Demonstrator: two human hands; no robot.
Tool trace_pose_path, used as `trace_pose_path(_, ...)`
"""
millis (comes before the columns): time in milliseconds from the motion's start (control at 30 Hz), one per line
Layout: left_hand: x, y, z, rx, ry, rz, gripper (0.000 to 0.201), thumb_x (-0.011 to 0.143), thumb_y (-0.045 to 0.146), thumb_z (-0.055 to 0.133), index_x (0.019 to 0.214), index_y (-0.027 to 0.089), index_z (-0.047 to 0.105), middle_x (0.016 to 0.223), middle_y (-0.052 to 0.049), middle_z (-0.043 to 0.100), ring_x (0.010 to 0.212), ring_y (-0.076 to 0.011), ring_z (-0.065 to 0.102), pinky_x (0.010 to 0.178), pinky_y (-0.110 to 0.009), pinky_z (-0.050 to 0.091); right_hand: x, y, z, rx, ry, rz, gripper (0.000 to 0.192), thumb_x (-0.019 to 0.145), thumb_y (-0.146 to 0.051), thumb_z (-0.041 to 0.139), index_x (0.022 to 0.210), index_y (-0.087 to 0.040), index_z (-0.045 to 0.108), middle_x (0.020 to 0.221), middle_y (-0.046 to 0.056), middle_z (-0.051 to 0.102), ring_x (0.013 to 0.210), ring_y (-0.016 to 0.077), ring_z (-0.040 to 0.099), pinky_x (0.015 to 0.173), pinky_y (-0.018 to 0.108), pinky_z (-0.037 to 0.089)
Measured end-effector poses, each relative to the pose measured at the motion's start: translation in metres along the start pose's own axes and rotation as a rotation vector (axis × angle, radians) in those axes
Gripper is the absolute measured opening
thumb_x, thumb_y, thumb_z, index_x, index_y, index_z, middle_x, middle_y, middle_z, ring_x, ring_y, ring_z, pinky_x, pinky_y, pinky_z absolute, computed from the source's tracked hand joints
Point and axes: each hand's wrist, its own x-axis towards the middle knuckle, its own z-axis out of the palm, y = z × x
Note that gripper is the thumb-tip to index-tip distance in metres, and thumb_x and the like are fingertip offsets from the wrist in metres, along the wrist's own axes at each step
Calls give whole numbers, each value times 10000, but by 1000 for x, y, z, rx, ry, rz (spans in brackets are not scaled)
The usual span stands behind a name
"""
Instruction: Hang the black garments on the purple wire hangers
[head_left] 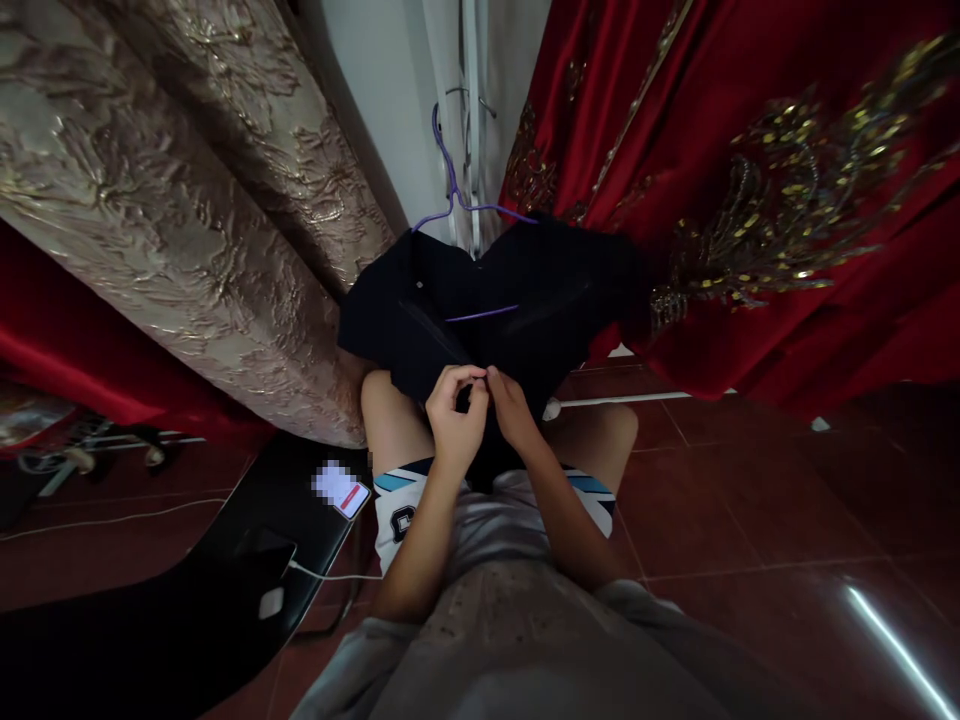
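Head view, looking down at a seated person's lap. The left hand (455,425) and the right hand (514,405) meet fingertip to fingertip over the knees, each grip pinched together on a small fold at the lower edge of a black garment (517,290); what lies inside the pinch is too small to tell. The garment hangs directly above and beyond the hands, its lower part dropping between the knees and its upper part spread over a purple hanger (450,190), whose hook rises against the pale wall and whose lower bar shows as a thin purple line across the cloth. Beneath the forearms are white shorts with blue-and-black trim (401,500) and a grey shirt (502,640). To the person's left, a gold brocade fabric (172,190) hangs in heavy folds, touching the garment's edge. To the right hangs a red velvet fabric with gold embroidery (765,200). On a black seat (187,610) at the left lies a phone (352,497) with a lit screen, and nearer the viewer a second dark device with a white cable (330,575). The floor (750,520) is dark red tile.
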Motion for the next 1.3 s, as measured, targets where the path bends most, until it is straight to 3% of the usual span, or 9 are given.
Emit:
trace_pose_path(267,-9,19,9,-154,1,-132,120,972,302,635,1065,227,648,857,-23,598,581,-102,558,489,-221,484,-10,-6,-5,382,-87,300,431,790,-597,644,682,-198,522,547,-32,482,490,96,399,491,240,290)
trace_pose_path(400,-4,-1,2,-181,104,-77,317,901,179,654,1195,237,548,1037,-52,633,946,-152,677,886,-292,567,-8,-7,-9,343,32,260,414,789,-529,696,638,-169,560,512,-40,450,469,65,364,491,221,241)
trace_pose_path(500,-2,-27,-11,-106,-60,-243,463,746,90,705,1158,208,528,1082,-72,662,1022,-176,679,947,-322,540,-9,-9,-12,240,63,261,437,808,-536,690,614,-160,581,502,-36,454,461,61,363,490,224,242)
trace_pose_path(600,-5,-41,-19,-106,-271,-368,258,758,133,701,960,179,546,889,-49,671,848,-163,677,836,-307,545,-13,-7,-12,140,-15,235,409,847,-516,653,658,-153,648,483,-29,477,470,73,386,505,233,275)
trace_pose_path(733,-11,-39,-15,-56,-215,-240,91,860,155,565,815,192,495,737,7,580,704,-121,594,719,-252,492,-10,-12,-8,90,-77,190,309,847,-425,635,735,-146,709,486,-31,501,478,77,415,507,230,290)
trace_pose_path(1033,4,-74,2,180,-236,-178,133,843,126,567,767,191,480,682,40,470,649,-110,486,654,-236,412,73,-129,-4,202,148,-159,421,899,-565,642,754,-169,644,479,-55,406,431,50,354,435,194,234)
trace_pose_path(1100,19,-64,2,193,-359,-169,138,816,106,609,744,179,516,666,38,506,629,-107,508,658,-243,424,77,-141,-5,202,129,-179,455,919,-597,621,752,-173,618,478,-57,398,424,48,350,425,184,237)
trace_pose_path(1200,51,-23,-2,134,-495,-33,87,850,109,623,905,175,641,810,-10,660,743,-132,639,748,-265,497,72,-142,-10,189,51,-180,447,932,-578,620,735,-177,597,470,-61,402,406,42,336,413,176,250)
trace_pose_path(1300,89,27,-5,70,-223,272,261,973,202,570,1232,223,599,991,-42,688,885,-158,682,844,-303,536,69,-141,-16,162,-22,-169,411,933,-515,640,710,-175,585,467,-63,404,399,37,327,407,168,251)
